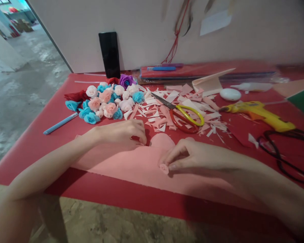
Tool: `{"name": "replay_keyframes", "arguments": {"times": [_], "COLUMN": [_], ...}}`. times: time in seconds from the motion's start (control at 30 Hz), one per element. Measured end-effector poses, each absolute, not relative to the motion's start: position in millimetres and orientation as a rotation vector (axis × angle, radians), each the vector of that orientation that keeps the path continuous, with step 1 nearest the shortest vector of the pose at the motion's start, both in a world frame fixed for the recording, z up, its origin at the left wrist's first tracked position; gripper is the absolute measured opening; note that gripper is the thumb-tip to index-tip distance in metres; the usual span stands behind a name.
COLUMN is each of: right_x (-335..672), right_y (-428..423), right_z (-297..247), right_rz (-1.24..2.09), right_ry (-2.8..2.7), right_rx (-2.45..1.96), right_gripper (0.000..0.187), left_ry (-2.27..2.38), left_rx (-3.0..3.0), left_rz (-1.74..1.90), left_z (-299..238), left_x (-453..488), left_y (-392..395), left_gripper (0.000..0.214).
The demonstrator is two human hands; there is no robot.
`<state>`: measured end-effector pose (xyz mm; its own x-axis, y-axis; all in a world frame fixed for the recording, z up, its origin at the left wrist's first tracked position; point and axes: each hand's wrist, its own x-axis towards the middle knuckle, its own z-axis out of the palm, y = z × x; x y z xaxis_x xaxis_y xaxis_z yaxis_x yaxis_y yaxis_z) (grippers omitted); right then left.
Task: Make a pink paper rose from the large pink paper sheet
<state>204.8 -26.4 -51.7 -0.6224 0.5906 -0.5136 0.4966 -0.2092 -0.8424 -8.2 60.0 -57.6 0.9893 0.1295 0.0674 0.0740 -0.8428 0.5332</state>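
A large pink paper sheet (131,167) lies on the red table (40,141) in front of me. My left hand (121,132) rests on the sheet's far edge, fingers curled down and pressed against the paper. My right hand (190,157) pinches a small rolled pink paper bud (164,168) between thumb and fingers, right on the sheet. Behind my hands lie scissors (182,113) with yellow and red handles among several pink paper scraps (162,111).
A heap of paper roses (107,99) in pink, white, blue, purple and red sits at the back left, beside a black phone (109,54) against the wall. A blue pen (60,123) lies left. A yellow glue gun (258,113) and black cord (281,152) lie right.
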Motion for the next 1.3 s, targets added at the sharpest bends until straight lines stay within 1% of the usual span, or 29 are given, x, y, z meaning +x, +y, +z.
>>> {"name": "replay_keyframes", "arguments": {"times": [0.37,0.77,0.87,1.13,1.2,1.3], "right_x": [206,205,204,206,206,204], "right_y": [-26,-27,-27,-25,-26,-32], "right_z": [-53,-50,-51,-47,-43,-39], "right_rz": [1.977,1.993,2.01,2.012,1.936,1.762], "right_ry": [-1.922,-1.892,-1.883,-1.902,-1.856,-1.582], "right_rx": [-1.377,-1.345,-1.345,-1.286,-1.297,-1.419], "right_gripper": [0.017,0.019,0.017,0.018,0.017,0.016], "left_ry": [0.215,0.474,0.549,0.824,0.848,0.856], "left_rx": [2.563,2.484,2.429,2.157,2.1,1.989], "left_rz": [0.104,0.059,0.118,0.421,0.476,0.569], "left_z": [-55,-55,-56,-55,-52,-46], "left_x": [-9,-7,-7,-4,-3,1], "left_y": [59,57,58,55,51,44], "left_gripper": [0.015,0.009,0.01,0.011,0.012,0.013]}}
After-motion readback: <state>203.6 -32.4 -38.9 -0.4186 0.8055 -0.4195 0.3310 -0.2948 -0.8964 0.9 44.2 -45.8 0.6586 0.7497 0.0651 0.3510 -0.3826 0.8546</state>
